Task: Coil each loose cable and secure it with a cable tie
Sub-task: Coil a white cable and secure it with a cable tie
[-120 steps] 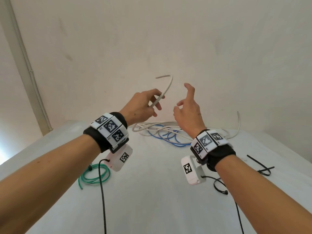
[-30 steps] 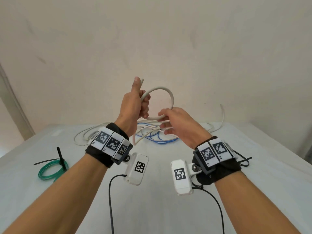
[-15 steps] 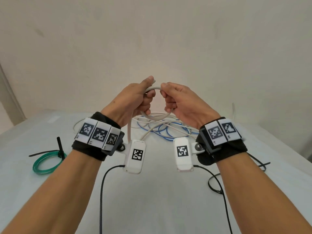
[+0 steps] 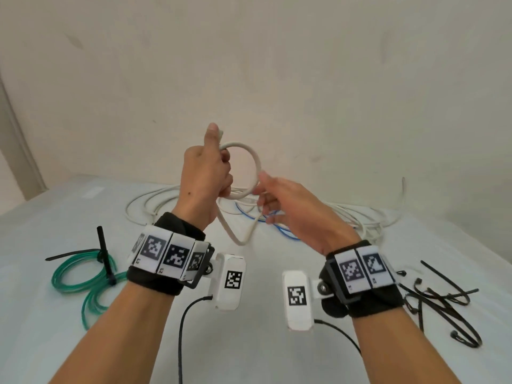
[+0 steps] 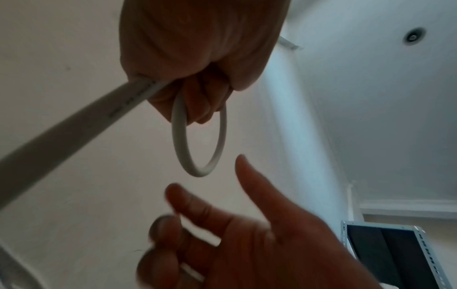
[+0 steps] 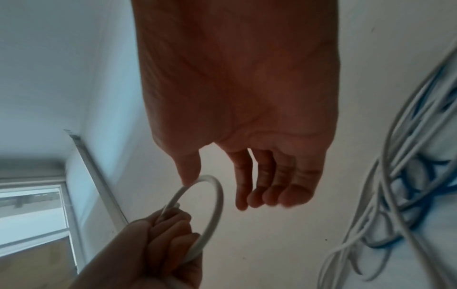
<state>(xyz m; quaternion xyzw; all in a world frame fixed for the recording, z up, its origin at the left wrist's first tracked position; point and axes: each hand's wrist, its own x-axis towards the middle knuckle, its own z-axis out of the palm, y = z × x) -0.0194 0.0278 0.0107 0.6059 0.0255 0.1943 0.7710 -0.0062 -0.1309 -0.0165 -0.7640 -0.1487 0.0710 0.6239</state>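
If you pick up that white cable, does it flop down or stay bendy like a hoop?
Probably springy: the white cable holds a round loop above the left hand. Still a bit floppy, since the free length sags below the fist. It likely uncurls if let go; the right hand is open beside it.

I note the cable [image 4: 256, 164] held up in a loop is off-white. On the table [image 4: 249, 342], which is pale grey-white, lie a blue cable [image 4: 279, 231], a translucent green coil [image 4: 80, 275] and black cable ties [image 4: 443, 303]. Both wristbands [image 4: 155, 281] are black, carrying black-and-white square-patterned markers [image 4: 234, 279].
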